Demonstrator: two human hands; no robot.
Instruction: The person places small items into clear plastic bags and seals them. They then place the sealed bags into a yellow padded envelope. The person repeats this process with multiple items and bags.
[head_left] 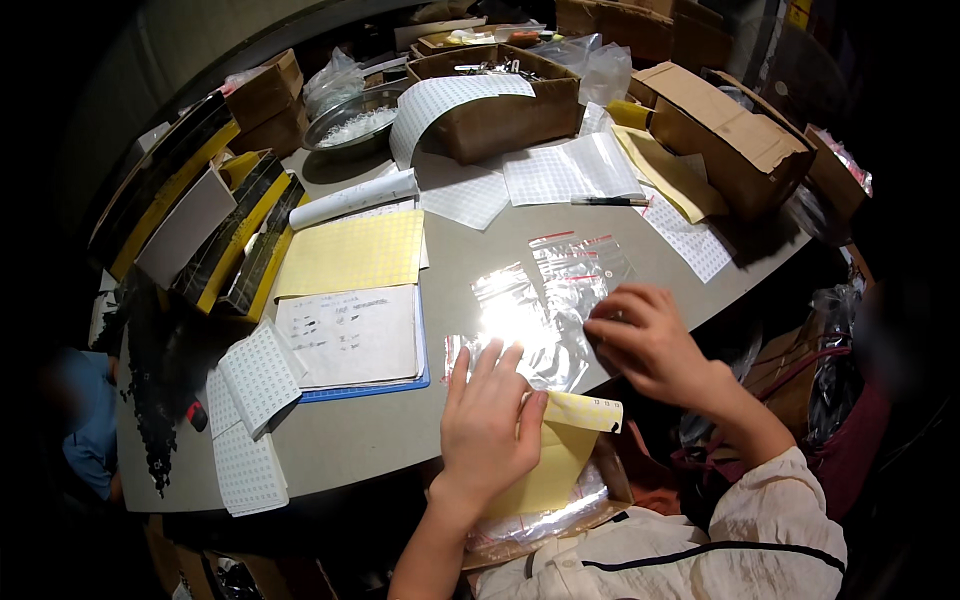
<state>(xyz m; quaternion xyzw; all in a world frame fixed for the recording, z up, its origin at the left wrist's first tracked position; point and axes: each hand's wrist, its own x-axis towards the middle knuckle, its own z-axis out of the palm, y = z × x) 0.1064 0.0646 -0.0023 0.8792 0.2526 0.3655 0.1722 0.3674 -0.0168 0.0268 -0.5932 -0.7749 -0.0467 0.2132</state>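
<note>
Several clear zip bags point(510, 300) with red strips at their mouths lie overlapping on the table in front of me, glaring in the light. My left hand point(490, 425) rests at the table's near edge, its fingers stretched over the bags. Its thumb presses on a yellow sticker sheet point(575, 410), whose upper strip bends over and whose lower part hangs down into an open carton at my lap. My right hand point(650, 340) hovers by the right side of the bags, fingertips drawn together in a pinch. Whatever sits between them is too small to make out.
Left of the bags lies a blue clipboard point(365, 390) with written paper and yellow sheets. Sticker sheets point(250, 460) lie at the left edge. Farther back stand a metal bowl point(330, 140), a carton point(510, 120) and a pen point(610, 201). Another carton point(730, 130) stands right.
</note>
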